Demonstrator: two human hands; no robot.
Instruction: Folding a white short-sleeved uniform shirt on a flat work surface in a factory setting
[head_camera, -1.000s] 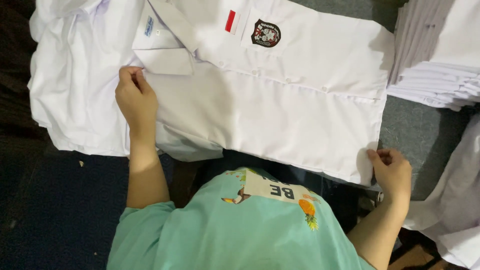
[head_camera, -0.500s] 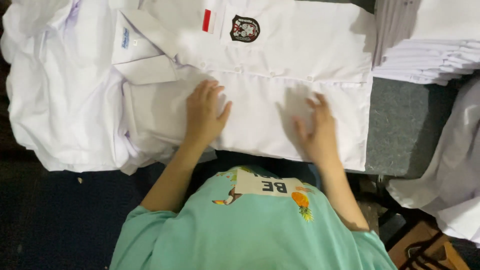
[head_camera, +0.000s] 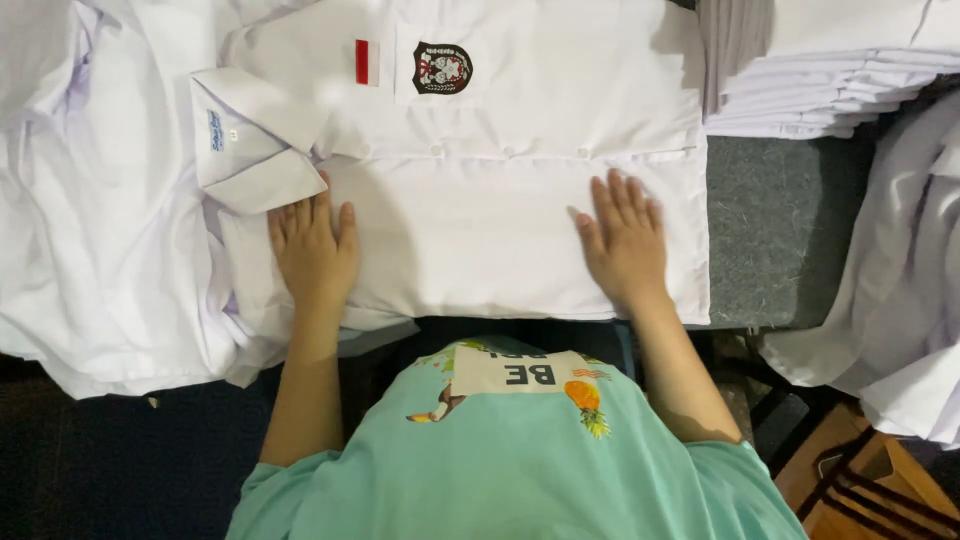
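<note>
A folded white shirt (head_camera: 500, 170) lies flat in front of me, collar to the left, with a small red and white patch (head_camera: 367, 62) and a dark round crest (head_camera: 442, 68) on its chest. My left hand (head_camera: 312, 250) rests palm down on the shirt's near left part, just below the collar (head_camera: 255, 150). My right hand (head_camera: 625, 240) presses flat on the near right part, fingers spread. Neither hand holds anything.
Loose white shirts (head_camera: 90, 220) are heaped at the left. A neat stack of folded white shirts (head_camera: 820, 70) stands at the far right on a grey surface (head_camera: 780, 240). More white cloth (head_camera: 900, 300) hangs at the right, above a wooden stool (head_camera: 870, 490).
Both hands have slid apart across the shirt: the left toward the collar side, the right toward the right edge. A second ago they gripped the shirt's edges.
</note>
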